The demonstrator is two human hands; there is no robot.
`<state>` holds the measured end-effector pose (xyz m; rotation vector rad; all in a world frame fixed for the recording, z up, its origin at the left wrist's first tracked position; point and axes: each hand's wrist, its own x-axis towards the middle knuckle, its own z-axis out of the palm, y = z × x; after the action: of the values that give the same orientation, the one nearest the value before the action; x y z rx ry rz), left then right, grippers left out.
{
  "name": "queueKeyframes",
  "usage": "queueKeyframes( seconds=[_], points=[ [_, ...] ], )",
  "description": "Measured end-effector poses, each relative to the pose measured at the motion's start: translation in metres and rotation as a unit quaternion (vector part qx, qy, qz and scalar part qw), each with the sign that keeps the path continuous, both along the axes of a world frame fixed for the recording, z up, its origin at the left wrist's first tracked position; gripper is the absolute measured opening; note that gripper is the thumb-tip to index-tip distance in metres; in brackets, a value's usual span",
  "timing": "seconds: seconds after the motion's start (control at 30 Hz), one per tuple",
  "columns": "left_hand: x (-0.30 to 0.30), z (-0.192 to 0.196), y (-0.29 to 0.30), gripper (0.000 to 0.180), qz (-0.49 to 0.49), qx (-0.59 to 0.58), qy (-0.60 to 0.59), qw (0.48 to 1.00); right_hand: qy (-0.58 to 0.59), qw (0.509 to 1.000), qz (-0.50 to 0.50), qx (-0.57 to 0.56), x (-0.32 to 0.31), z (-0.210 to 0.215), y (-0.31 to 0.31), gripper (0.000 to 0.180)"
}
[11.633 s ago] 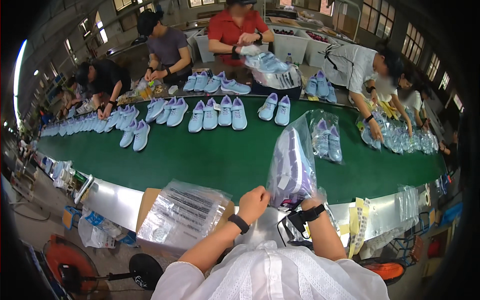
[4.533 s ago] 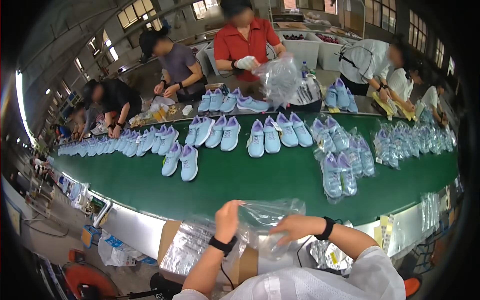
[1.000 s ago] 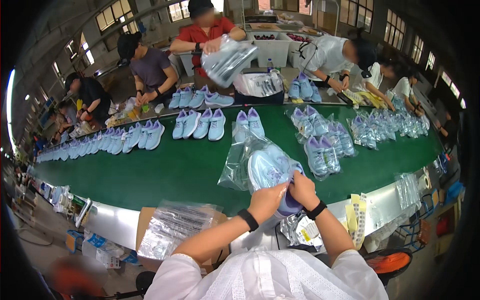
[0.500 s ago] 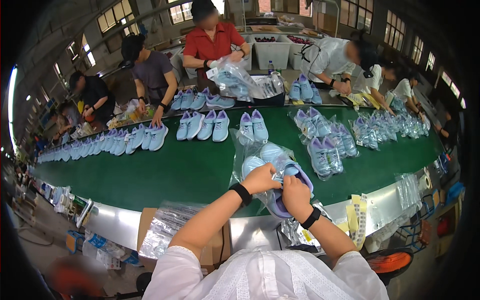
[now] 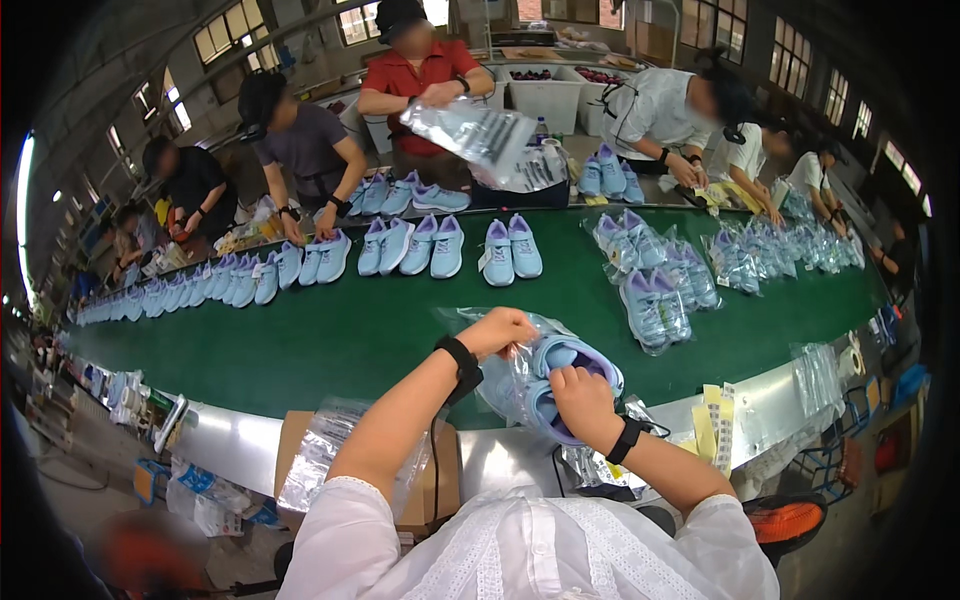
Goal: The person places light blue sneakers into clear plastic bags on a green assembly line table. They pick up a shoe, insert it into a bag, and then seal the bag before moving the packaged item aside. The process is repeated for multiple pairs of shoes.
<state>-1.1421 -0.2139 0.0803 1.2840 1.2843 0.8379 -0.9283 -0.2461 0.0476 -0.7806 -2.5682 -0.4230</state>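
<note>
A pair of light blue sneakers with lilac lining is partly inside a clear plastic bag, just above the near edge of the green belt. My left hand is closed on the bag's film at the left of the shoes. Curled fingers of my right hand grip the nearer sneaker at its opening; the fingertips are partly hidden. Beyond my hands, an unbagged pair of sneakers stands on the belt. Bagged pairs of sneakers lie to the right.
The green belt carries a long row of sneakers at left. Flat plastic bags lie on a carton by my left arm; yellow label strips are at right. Across the belt, a person in red holds a bag; others work alongside.
My left hand has moved left and up, drawing the bag film away from the shoes. The right hand stays near the shoe openings. The person in red has lifted an empty-looking bag.
</note>
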Motion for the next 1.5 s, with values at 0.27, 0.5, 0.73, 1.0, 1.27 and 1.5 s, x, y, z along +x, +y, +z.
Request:
queueKeyframes(
  seconds=[0.27, 0.5, 0.73, 1.0, 1.27, 1.5],
  points=[
    [0.087, 0.007, -0.007, 0.010, -0.027, 0.354, 0.437, 0.826, -0.103, 0.987, 0.122, 0.000, -0.029, -0.010, -0.011, 0.025],
    [0.079, 0.020, -0.094, 0.048, 0.136, 0.352, 0.402, 0.835, 0.119, 0.982, -0.057, -0.133, -0.024, -0.031, 0.022, 0.021],
    [0.029, -0.015, -0.089, 0.033, 0.163, 0.319, 0.365, 0.859, 0.187, 0.966, -0.099, -0.146, -0.038, -0.010, 0.010, 0.025],
    [0.061, -0.022, -0.129, 0.018, 0.024, 0.372, 0.349, 0.860, 0.166, 0.928, -0.201, -0.267, -0.052, -0.029, 0.038, 0.025],
    [0.060, 0.013, -0.069, 0.049, 0.087, 0.305, 0.516, 0.796, 0.063, 0.972, 0.012, -0.228, -0.078, -0.069, -0.001, 0.034],
    [0.058, -0.004, -0.038, 0.022, -0.083, 0.165, 0.558, 0.809, 0.037, 0.972, 0.107, -0.207, -0.089, -0.114, -0.020, 0.038]
  ],
)
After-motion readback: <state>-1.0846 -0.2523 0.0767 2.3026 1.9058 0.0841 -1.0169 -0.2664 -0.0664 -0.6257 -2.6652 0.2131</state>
